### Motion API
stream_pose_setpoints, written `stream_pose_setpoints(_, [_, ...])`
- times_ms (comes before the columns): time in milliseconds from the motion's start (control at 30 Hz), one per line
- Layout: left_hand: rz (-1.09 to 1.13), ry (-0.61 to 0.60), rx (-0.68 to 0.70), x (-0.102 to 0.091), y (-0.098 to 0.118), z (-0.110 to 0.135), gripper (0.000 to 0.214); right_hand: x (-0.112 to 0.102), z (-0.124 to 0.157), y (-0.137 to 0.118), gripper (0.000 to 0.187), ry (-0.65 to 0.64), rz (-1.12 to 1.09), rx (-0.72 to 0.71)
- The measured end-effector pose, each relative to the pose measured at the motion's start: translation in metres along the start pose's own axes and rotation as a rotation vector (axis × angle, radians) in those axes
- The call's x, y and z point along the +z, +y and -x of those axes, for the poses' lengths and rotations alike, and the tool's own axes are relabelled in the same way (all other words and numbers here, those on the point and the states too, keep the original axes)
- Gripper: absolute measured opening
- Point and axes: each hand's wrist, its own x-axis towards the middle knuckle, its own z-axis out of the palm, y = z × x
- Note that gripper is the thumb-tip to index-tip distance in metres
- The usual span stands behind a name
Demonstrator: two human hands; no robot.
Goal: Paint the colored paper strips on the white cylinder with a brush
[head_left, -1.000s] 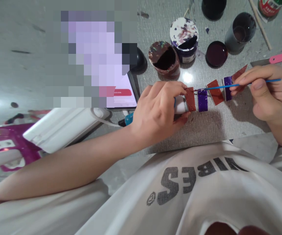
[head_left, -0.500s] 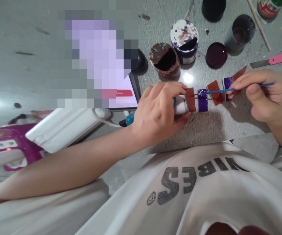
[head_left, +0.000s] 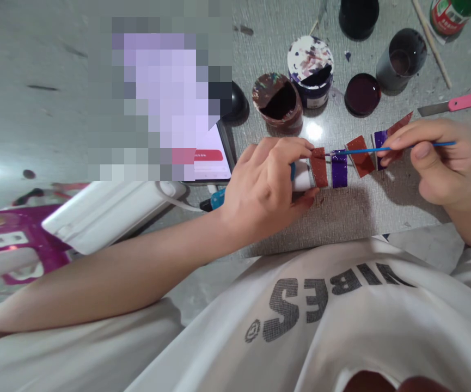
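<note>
Several glossy painted rectangles [head_left: 339, 169]: left hand [head_left: 265, 188] grips their white end [head_left: 301, 175], right hand [head_left: 439, 160] pinches a thin blue brush [head_left: 361, 151].

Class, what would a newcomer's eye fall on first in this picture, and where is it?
The strip of red-brown and purple panels, centre right, gripped at its white end by the left hand. The right hand holds a thin blue brush across it. Behind stand open paint jars.
</note>
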Motion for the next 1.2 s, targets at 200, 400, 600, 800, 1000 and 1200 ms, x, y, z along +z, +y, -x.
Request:
stream_pose_setpoints(200, [0.0,0.022,0.002,-0.0002,0.0013,-0.0008,0.064,-0.0029,0.0001,0.0031,0.02,-0.073,0.055,-0.015])
stream_pose_setpoints(400, [0.0,-0.008,-0.01,-0.0003,0.0006,0.0011,0.066,-0.003,-0.0005,-0.0002,0.018,-0.085,0.037,0.008])
stream_pose_setpoints(600, [0.016,0.018,-0.004,0.0003,0.0013,0.0007,0.064,-0.0048,-0.0012,-0.0012,0.018,-0.13,0.023,0.011])
stream_pose_setpoints(800, [0.035,-0.028,-0.061,-0.0013,0.0027,0.0016,0.061,0.0003,-0.0017,-0.0015,0.015,-0.084,-0.104,0.066])
stream_pose_setpoints(1000, [-0.004,-0.036,-0.048,-0.004,0.0032,0.0007,0.062,0.0027,-0.0002,-0.0017,0.019,0.051,-0.141,0.184])
stream_pose_setpoints(1200, [0.01,-0.026,-0.038,-0.0029,0.0033,0.0001,0.064,0.0001,0.0051,0.0064,0.021,0.072,-0.106,0.185])
